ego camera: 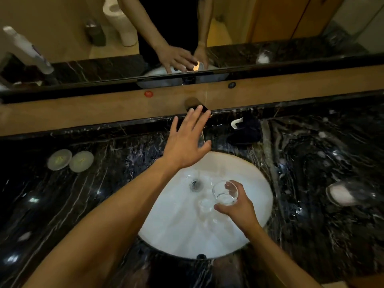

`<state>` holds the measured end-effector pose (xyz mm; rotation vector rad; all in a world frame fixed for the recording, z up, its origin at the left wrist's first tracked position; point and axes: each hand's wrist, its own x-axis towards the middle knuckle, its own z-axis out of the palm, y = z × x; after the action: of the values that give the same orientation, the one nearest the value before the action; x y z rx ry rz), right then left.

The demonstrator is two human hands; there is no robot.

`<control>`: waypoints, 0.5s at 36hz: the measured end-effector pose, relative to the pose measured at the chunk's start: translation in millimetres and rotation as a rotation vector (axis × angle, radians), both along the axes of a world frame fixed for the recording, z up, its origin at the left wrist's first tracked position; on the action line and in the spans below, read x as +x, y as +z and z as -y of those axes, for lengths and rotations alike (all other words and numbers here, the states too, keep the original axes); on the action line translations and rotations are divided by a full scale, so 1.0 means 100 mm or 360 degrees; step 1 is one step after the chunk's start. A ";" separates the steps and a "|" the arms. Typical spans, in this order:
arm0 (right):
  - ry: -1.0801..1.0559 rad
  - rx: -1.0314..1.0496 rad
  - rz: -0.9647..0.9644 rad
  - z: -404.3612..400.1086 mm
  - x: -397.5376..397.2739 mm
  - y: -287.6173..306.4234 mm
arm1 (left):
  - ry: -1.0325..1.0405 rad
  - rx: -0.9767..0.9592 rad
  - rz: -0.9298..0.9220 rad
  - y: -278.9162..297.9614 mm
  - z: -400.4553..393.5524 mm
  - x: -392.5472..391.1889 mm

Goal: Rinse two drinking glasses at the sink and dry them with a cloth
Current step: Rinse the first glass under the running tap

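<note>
Both forearms reach in from the near edge over the white sink [170,231], set in a dark marble counter [108,183]. Over the right part of the basin, the right hand [239,206] grips a clear glass [225,193], fingers curled round its far side and thumb on the near side; a little water sits in it. At the far side, the left hand [187,138] is spread flat, fingertips touching the dark tap [202,108] on the wooden ledge. A dark cloth [246,129] lies on the counter just right of that hand. Two round coasters [70,161] lie far left.
</note>
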<state>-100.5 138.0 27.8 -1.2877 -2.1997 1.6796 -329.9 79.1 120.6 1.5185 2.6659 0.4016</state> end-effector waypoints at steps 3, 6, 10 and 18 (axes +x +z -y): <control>-0.0001 0.0011 -0.0002 -0.02 0.04 0.01 | -0.0028 0.0001 -0.0010 -0.03 0.05 0.03; 0.0015 0.0028 -0.0018 -0.03 0.09 0.02 | -0.0065 -0.0031 -0.0034 -0.07 0.09 0.06; 0.0035 0.0064 -0.0021 -0.04 0.13 0.05 | -0.0060 -0.0074 -0.0050 -0.14 0.12 0.11; 0.0213 0.0308 0.0150 -0.06 0.14 0.12 | 0.0172 0.0004 0.0205 -0.58 0.65 0.63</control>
<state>-86.6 144.2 39.6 -1.2192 -2.4828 1.4285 -266.7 13.8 62.5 1.3054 2.6545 0.4910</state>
